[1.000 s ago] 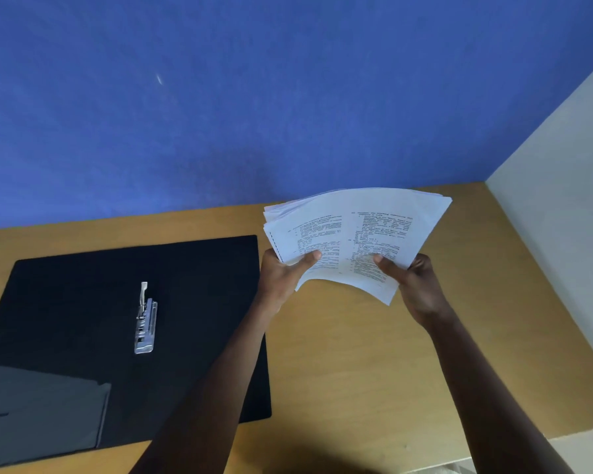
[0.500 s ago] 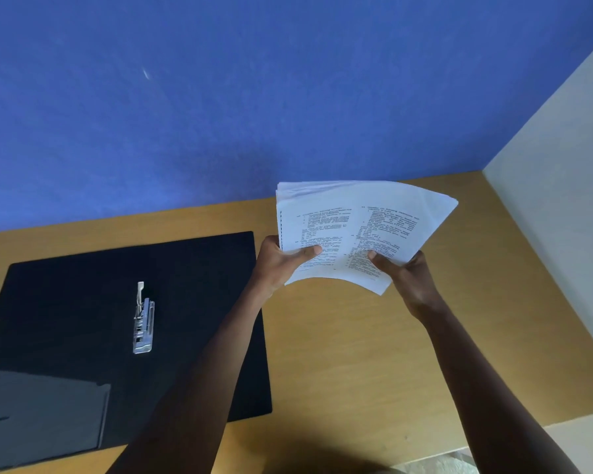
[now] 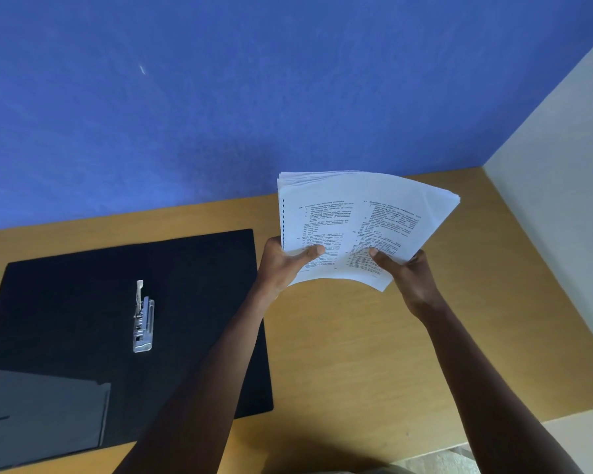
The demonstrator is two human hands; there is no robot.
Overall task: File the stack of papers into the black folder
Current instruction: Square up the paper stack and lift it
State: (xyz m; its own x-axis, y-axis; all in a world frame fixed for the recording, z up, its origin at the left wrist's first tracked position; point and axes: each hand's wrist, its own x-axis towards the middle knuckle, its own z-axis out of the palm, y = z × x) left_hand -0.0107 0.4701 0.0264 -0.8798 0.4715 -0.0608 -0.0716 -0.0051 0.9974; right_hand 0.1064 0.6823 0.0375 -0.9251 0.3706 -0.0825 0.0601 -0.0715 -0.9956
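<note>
Papers (image 3: 363, 220) gripped by our left hand (image 3: 281, 265) and right hand (image 3: 408, 278), right of the open folder (image 3: 83, 302); next, we'd guess, onto its clip (image 3: 142, 319).

Matt folder (image 3: 192, 289) (shiny metal clip (image 3: 143, 323)), paper stack (image 3: 363, 227).

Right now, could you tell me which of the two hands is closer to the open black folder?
The left hand, gripping the paper stack at its left edge, just beyond the black folder; the right hand holds the stack's right side, farther away.
</note>
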